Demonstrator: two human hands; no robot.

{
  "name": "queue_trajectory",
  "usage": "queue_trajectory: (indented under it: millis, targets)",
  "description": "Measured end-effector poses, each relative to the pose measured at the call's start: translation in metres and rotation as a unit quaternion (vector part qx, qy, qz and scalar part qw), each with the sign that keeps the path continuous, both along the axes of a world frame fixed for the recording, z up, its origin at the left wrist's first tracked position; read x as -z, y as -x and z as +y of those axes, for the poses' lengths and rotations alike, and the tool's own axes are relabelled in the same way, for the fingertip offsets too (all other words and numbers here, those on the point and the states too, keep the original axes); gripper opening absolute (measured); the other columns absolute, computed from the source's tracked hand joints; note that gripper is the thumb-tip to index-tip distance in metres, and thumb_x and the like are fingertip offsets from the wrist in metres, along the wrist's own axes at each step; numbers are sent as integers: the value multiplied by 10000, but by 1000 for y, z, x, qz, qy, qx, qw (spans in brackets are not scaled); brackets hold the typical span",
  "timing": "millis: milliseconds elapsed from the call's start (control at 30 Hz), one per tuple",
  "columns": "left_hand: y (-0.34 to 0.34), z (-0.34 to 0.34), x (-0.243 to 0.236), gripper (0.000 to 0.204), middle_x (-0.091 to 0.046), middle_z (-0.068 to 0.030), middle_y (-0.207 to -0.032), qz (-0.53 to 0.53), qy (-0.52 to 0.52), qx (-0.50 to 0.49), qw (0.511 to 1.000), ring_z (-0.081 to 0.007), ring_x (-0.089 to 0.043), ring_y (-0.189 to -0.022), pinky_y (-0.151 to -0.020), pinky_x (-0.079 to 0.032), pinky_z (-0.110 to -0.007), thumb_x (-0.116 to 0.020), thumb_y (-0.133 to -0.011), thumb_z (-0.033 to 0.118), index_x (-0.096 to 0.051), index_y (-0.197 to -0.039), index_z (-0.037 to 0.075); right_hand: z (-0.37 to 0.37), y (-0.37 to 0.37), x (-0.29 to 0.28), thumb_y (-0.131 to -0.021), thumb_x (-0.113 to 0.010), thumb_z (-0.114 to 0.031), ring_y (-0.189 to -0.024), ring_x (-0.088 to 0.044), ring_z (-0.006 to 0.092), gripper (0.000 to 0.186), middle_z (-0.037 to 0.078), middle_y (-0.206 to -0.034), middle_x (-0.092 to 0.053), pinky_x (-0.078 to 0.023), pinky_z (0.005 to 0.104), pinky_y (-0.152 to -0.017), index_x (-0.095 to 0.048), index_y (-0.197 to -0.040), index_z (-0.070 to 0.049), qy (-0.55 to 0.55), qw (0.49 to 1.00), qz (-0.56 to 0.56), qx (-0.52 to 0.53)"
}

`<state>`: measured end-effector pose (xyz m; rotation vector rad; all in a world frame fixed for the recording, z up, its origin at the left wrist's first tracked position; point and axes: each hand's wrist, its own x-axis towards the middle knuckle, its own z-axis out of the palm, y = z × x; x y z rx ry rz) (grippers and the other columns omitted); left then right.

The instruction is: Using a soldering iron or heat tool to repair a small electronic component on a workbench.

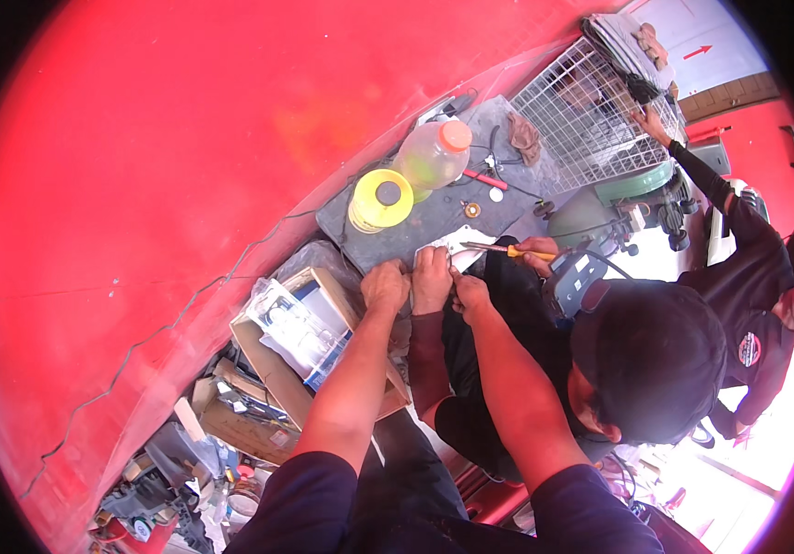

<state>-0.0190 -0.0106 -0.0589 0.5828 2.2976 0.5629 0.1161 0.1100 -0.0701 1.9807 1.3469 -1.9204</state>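
My left hand (386, 284) is closed at the front edge of the grey table, beside a co-worker's hand; what its fingers hold, if anything, is hidden. My right hand (472, 292) is closed just right of that same co-worker's hand (432, 279), its fingertips near a white part (463, 244). Whatever lies in my right fingers is too small to make out. The co-worker's other hand (537, 256) grips a yellow-handled screwdriver (514, 250), whose shaft points left over the white part.
On the grey table (351, 217) stand a yellow-topped container (380, 200) and a clear jar (432, 159) with an orange lid. A cardboard box (277, 369) holding packets is left of my forearm. The co-worker's capped head (651, 355) is close on my right. Another person reaches toward a wire rack (581, 115).
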Motion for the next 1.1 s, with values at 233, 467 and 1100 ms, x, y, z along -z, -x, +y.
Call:
queue_trajectory:
  millis: [233, 467, 1100]
  targets:
    - [1, 1, 2, 212, -667, -160, -943, -9, 6, -4, 1000, -330, -631, -922, -794, -496, -413, -590, -793, 276, -692, -927, 147, 0, 2, 2, -884, -596, -403, -543, -396, 109, 344, -29, -657, -464, -370, 290, -513, -511, -707, -121, -1, 1000, -17, 3]
    - [1, 1, 3, 207, -670, -154, -943, -4, 12, 3, 1000, -320, -633, -923, -797, -498, -406, -603, -795, 289, -694, -926, 158, -1, 3, 1, -889, -591, -387, -502, -389, 121, 341, -3, -643, -463, -322, 288, -450, -509, -724, -99, -6, 1000, -11, 12]
    - [1, 1, 0, 211, -672, -150, -931, 4, 10, 6, 1000, -309, -636, -921, -773, -502, -402, -616, -781, 281, -683, -912, 130, 0, 1, 5, -886, -582, -426, -559, -410, 128, 356, -17, -684, -465, -385, 302, -522, -506, -740, -109, -13, 1000, -22, -12]
